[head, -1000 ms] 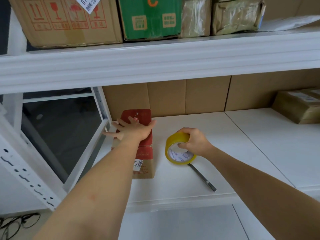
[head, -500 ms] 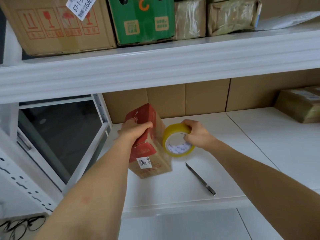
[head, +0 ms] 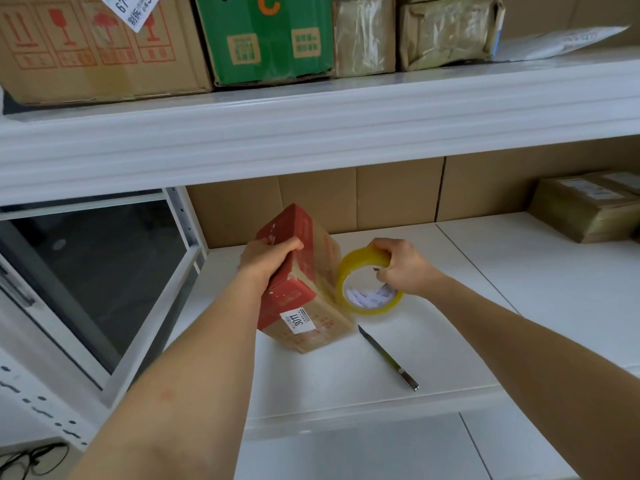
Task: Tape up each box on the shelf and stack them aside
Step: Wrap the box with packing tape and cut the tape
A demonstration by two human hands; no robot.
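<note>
A small red and brown cardboard box [head: 304,299] with a white label is tilted up on the white shelf [head: 433,341], resting on its lower edge. My left hand [head: 268,258] grips its top red end. My right hand [head: 398,268] holds a yellow roll of tape [head: 367,282] with fingers through its core, the roll pressed against the box's right side.
A metal utility knife [head: 388,358] lies on the shelf in front of the tape. Taped brown parcels [head: 588,206] sit at the far right. The upper shelf [head: 311,119] carries a brown carton [head: 93,46], a green box [head: 266,36] and wrapped parcels [head: 446,32].
My left hand went from lying flat on the box to gripping its top and tilting it up. The tape roll rose off the shelf and moved against the box's side.
</note>
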